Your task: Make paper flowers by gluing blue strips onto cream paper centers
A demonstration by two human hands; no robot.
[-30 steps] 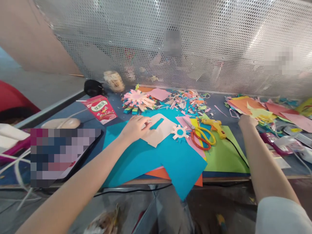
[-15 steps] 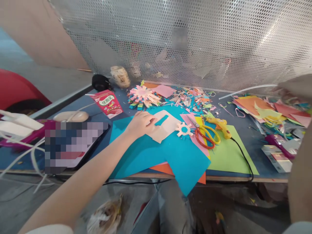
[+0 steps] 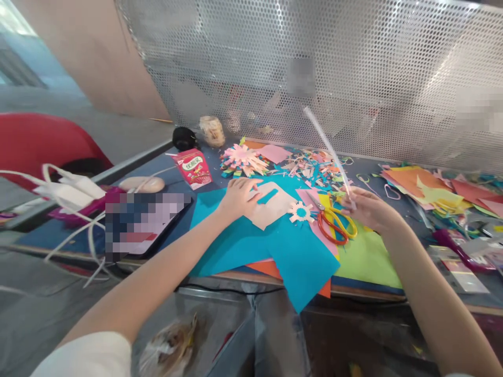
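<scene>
My left hand [image 3: 237, 198] rests at the left edge of a pale pink sheet of paper [image 3: 271, 214] with a slot cut through it, thumb and fingers apart. Beneath lies a large blue sheet [image 3: 302, 272]. In my right hand [image 3: 367, 207] is a long translucent white glue stick [image 3: 326, 139], held near its lower end and pointing up and to the left. Scissors with red and yellow handles [image 3: 334, 228] lie just left of that hand. Between the hands sits a pale pink ring of paper with a notched, fringed edge [image 3: 301, 212]. My right hand hides the yellow glue gun.
Paper flowers [image 3: 243, 158] and heaped coloured scraps [image 3: 314, 166] lie at the back, before a perforated metal panel [image 3: 243, 68]. A red drink carton [image 3: 193, 167] and a tablet [image 3: 153, 222] are on the left. Coloured sheets [image 3: 416, 183] pile up on the right.
My right hand has come in from the far right to above the glue gun, bringing the glue stick, now tilted upright. My left hand stays on the pale paper. The view has shifted slightly.
</scene>
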